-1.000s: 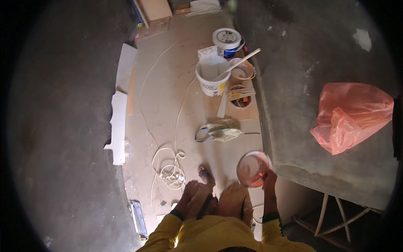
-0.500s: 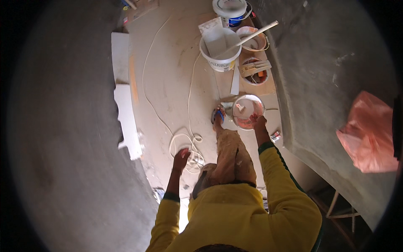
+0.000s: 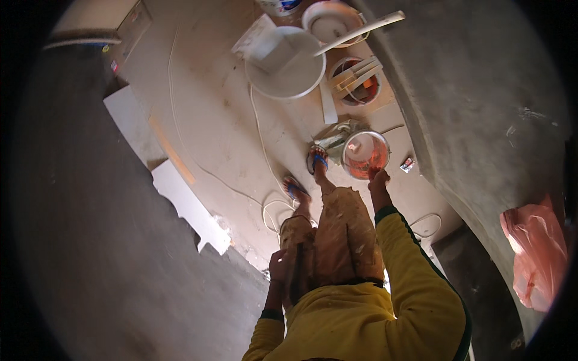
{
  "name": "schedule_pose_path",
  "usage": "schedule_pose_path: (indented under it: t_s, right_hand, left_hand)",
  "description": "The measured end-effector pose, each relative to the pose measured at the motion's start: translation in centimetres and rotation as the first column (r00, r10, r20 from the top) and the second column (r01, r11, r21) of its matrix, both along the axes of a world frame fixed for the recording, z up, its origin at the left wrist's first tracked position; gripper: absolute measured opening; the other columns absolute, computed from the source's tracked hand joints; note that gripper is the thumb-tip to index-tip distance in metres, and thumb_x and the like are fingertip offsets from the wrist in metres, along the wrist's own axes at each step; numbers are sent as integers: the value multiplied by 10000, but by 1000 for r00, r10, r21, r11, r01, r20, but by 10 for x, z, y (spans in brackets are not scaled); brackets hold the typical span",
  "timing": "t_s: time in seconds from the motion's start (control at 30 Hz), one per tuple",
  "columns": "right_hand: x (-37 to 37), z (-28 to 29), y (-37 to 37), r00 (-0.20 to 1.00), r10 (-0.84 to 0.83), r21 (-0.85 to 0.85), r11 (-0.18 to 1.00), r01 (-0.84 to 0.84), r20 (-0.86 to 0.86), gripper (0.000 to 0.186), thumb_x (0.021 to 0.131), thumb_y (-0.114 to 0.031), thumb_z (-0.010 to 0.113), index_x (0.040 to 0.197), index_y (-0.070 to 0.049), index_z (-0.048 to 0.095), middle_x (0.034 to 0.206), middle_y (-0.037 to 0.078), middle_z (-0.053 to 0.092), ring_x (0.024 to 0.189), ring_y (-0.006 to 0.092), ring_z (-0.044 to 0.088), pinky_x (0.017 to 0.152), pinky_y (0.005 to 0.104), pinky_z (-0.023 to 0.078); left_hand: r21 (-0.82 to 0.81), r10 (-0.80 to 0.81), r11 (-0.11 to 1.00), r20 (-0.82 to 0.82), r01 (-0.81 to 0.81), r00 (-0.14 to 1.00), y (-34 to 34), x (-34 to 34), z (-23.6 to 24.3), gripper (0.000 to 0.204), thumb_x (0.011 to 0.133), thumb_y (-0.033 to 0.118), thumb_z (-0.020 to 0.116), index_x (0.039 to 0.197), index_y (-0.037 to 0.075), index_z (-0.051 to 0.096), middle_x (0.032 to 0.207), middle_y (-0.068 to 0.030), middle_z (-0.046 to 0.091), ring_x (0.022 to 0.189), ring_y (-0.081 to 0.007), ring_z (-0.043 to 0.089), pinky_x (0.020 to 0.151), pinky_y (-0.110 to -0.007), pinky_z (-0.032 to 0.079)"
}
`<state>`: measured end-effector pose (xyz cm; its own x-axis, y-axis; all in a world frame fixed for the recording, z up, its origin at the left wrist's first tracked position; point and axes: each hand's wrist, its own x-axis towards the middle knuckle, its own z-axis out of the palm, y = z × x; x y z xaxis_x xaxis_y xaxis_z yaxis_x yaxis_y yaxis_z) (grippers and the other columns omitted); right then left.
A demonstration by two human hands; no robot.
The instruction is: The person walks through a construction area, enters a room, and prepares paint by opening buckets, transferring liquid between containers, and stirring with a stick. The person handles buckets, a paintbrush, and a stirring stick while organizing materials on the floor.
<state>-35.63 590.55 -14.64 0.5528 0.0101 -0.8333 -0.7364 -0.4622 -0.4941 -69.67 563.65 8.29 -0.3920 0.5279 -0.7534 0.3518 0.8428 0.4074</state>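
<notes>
The fingers of the right hand (image 3: 379, 177) are clamped on the near rim of the pail (image 3: 368, 162), right arm stretched out ahead! That pail is just right of the forward foot (image 3: 317, 159), its inside smeared orange-red, a small pale thing inside; whether its base meets the floor (image 3: 232, 129), I can't tell. Over to the left hand (image 3: 278, 266), low beside the left thigh, and its fingers are too dim to call apart or together. Right behind the pail, a crumpled cloth (image 3: 333, 139); to its right, a small packet (image 3: 407, 164) on the floor.

Further out, a flat strip (image 3: 328, 103) points toward the wearer, and a tub (image 3: 371, 91) has pale tools (image 3: 355, 78) laid across its top. Beside it stands the big white bucket (image 3: 286, 84), a pale board (image 3: 256, 37) leaning inside, while a stick (image 3: 367, 29) slants out rightward past a pink pail (image 3: 325, 23). A cord (image 3: 259, 129) snakes down the middle, and at far right, a pink bag (image 3: 536, 253)!
</notes>
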Motion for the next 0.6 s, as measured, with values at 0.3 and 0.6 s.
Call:
schedule_pose_path:
  t_s: [0.3,0.6]
  right_hand:
    - [40,29,-35,985,21,41,999,-28,172,159,866,-186,478,779,-63,529,662,39,540,639,176,569,652,312,525]
    - [23,101,-46,956,-215,155,970,186,199,199,882,-237,518,803,-60,564,768,62,598,777,217,618,773,367,525]
  left_hand:
    - [105,-163,983,97,153,982,149,-103,-27,239,843,176,583,1020,19,619,975,-108,630,901,-212,604,794,-317,485]
    - [238,-687,703,-17,670,727,284,-209,-123,214,858,192,572,1008,46,615,948,-98,629,820,-214,616,720,-320,496]
